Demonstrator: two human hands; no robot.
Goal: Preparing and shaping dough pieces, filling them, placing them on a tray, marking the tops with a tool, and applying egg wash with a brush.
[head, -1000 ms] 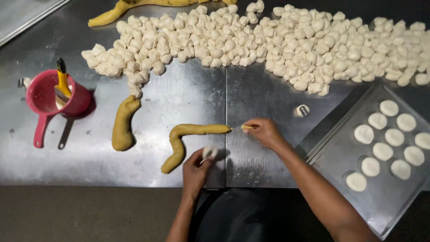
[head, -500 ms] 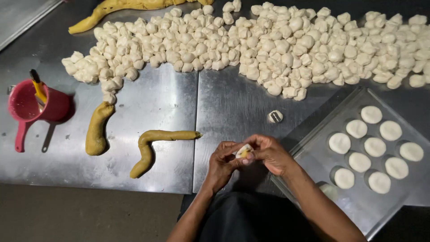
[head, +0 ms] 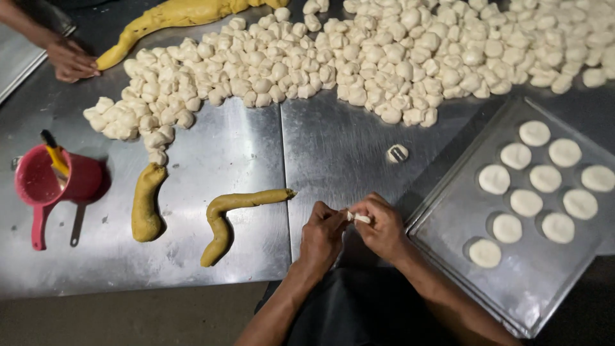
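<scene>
Left hand (head: 322,232): at the near edge of the counter, just right of the seam between the two steel sheets; fingers curled, pinching the small dough piece from its left side.
Right hand (head: 383,225): touching the left hand, fingers closed on the same dough piece from the right; its forearm lies along the tray's near left edge.
Small dough piece (head: 360,218): pale, held between the fingertips of both hands above the counter; only a sliver shows.
Counter (head: 333,154): bare steel, two sheets joined by a seam running from the near edge to the far edge.
Curved yellow roll (head: 224,218): a thin rope of yellow filling near the near edge, left of the hands; its pointed end reaches the seam.
Short yellow lump (head: 146,204): thicker, upright, left of the curved roll, its top touching the pile.
Dough pile (head: 397,57): many pale cut pieces heaped along the far edge, from the left-centre to the far right corner.
Lone dough piece (head: 397,153): lies by itself between the pile and the hands.
Tray (head: 461,211): steel, tilted, at the near right corner; flattened pale rounds (head: 526,202) lie in rows on its far half.
Red cup (head: 48,182): at the left edge, a yellow-handled tool standing in it.
Long yellow roll (head: 173,16): at the far left corner, its tip touched by another person's hand (head: 69,61).
</scene>
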